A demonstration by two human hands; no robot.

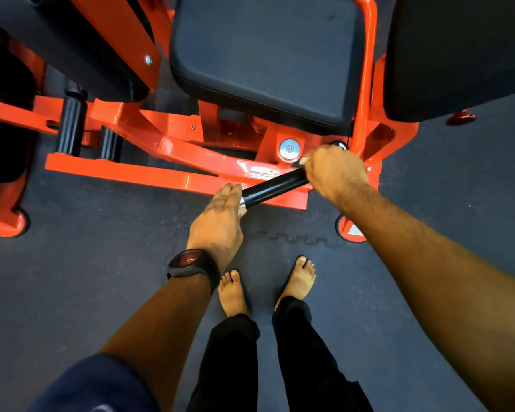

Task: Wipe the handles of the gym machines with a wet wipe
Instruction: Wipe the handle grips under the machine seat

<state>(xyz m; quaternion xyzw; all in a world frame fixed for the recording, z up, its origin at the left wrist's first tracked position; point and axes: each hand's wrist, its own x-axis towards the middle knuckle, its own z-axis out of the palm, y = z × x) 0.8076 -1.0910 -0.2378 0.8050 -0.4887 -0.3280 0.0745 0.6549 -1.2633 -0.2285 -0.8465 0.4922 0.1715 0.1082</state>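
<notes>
A black handle [274, 187] with a chrome end cap slants across the front of the orange machine frame [137, 171]. My left hand [219, 221] holds the handle's near end, thumb curled under the chrome cap. My right hand [335, 173] is wrapped around the far end of the handle, close to the orange upright. No wet wipe shows; if one is there, my right hand hides it.
A black padded seat [265, 60] sits above the handle, with another black pad [458, 55] at right. Black foot rollers [72, 126] stand at left. My bare feet [265, 286] stand on the dark rubber floor mats [87, 278]. An orange floor foot [351, 230] lies under my right forearm.
</notes>
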